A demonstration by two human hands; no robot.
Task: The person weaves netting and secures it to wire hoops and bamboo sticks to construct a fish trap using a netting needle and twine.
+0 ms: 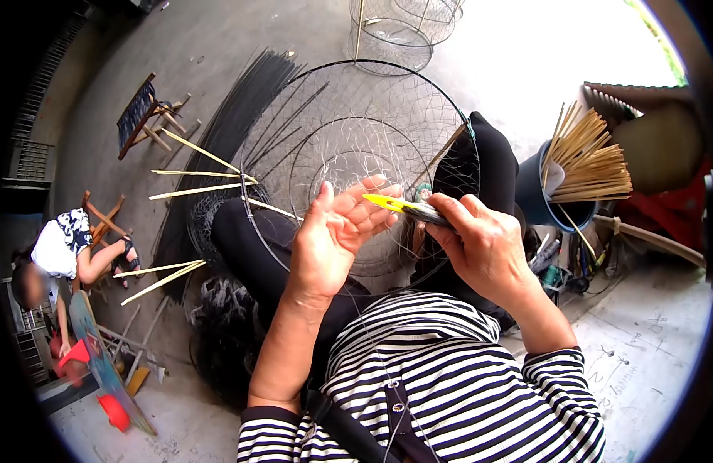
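My right hand is closed around a netting needle with a yellow pointed tip and a dark body. The tip points left, in front of the fingers of my left hand. That hand is open, palm up, its fingers spread and slightly curled, beside the white mesh. A round net cage with dark hoops rests between my legs, mesh stretched across it. A thin line runs down over my striped shirt.
On the right stands a blue bucket of bamboo sticks. Dark rods lie on the floor at left, near pale sticks and a folding stool. Another person sits at far left. More mesh cages stand ahead.
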